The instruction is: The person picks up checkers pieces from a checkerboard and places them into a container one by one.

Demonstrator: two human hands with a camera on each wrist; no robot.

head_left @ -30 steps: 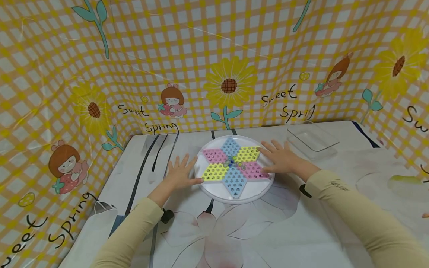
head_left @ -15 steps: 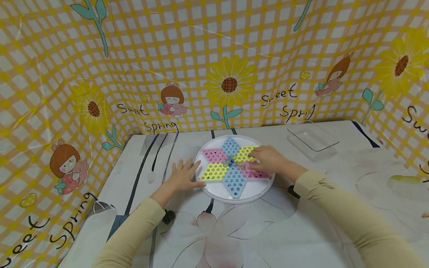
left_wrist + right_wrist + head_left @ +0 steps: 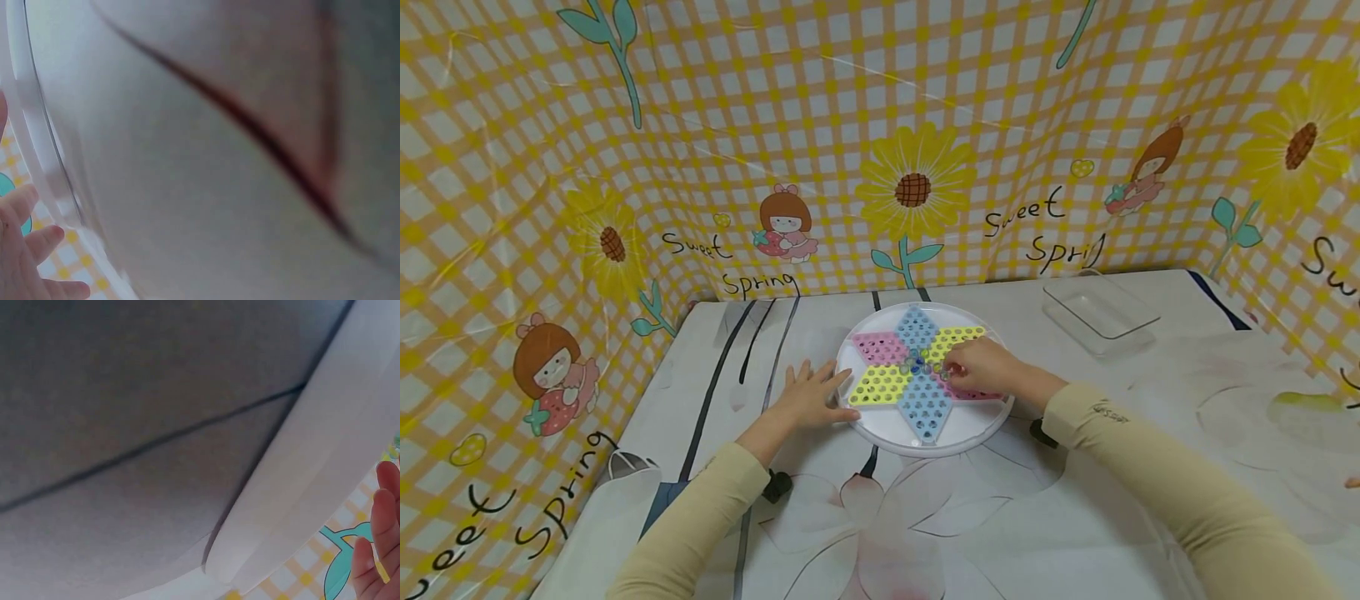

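Near the table's [image 3: 1037, 517] twelve o'clock edge, a white game board [image 3: 973, 423] is lying, tabletop stretching toward six. At its nine o'clock rim, the left hand [image 3: 811, 398] is resting, spread wide; at three, the right hand [image 3: 988, 367] is bending narrowly beside marbles [image 3: 917, 362], grip impossible to tell. Curtain lettering [image 3: 696, 246] at ten is reading "Sweet Spring".

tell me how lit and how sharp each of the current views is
Head view: fairly even light, the board reasonably clear, faint glare on the checked backdrop; left wrist view: tablecloth soft, its dark line blurred; right wrist view: dimmer, darkest toward the upper left, right hand cut off by the right edge.
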